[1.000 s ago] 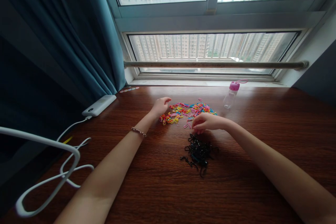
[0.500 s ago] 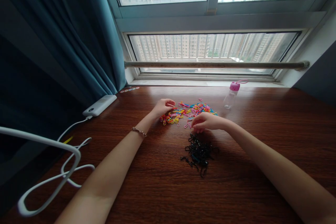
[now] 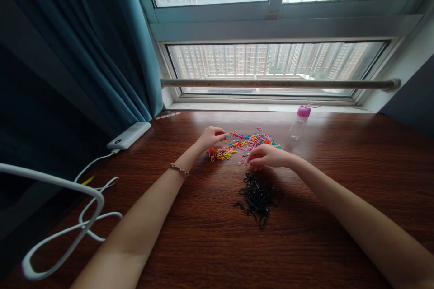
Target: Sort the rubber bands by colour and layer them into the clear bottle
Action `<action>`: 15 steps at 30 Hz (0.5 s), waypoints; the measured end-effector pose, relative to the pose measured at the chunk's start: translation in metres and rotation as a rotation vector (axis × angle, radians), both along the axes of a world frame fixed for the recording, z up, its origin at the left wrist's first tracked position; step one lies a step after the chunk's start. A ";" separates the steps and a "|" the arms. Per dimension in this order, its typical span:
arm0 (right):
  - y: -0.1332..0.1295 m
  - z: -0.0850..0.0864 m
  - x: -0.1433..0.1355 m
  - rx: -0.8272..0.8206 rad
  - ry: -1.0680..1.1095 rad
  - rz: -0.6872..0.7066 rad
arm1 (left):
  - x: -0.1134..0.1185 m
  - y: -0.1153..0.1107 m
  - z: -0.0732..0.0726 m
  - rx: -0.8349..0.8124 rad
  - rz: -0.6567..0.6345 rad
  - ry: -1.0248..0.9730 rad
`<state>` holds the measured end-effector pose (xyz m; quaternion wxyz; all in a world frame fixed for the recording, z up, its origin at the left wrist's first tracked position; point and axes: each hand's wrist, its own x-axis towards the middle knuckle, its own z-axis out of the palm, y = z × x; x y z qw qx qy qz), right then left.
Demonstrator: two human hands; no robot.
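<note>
One left hand (image 3: 210, 138), one right hand (image 3: 267, 156), one bracelet (image 3: 179, 170). One pile of black loops (image 3: 258, 196) and one spread of coloured loops (image 3: 264, 139), both too tangled to count singly. One bottle (image 3: 298, 127), one white device (image 3: 130, 136), one curtain (image 3: 101, 45), one rail (image 3: 278, 84), three window panes (image 3: 217, 59), one worktop (image 3: 203, 244).

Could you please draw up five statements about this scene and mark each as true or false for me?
1. The black pile lies nearer the camera than the multicoloured pile. True.
2. The bracelet is on the right arm. False: the bracelet is on the left arm.
3. The bottle has a pink cap. True.
4. The right hand is gripping the bottle. False: the right hand is apart from the bottle, just above the black pile in the picture.
5. The curtain is red. False: the curtain is blue.
</note>
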<state>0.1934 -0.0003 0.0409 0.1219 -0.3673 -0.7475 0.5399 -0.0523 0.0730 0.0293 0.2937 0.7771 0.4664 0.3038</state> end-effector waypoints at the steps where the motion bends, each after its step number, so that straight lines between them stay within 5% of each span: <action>1: 0.000 0.000 0.000 0.000 0.003 0.001 | -0.001 0.001 0.002 0.010 0.008 -0.015; 15: 0.000 -0.002 0.000 -0.023 0.000 -0.037 | -0.014 0.009 0.003 0.082 0.071 0.016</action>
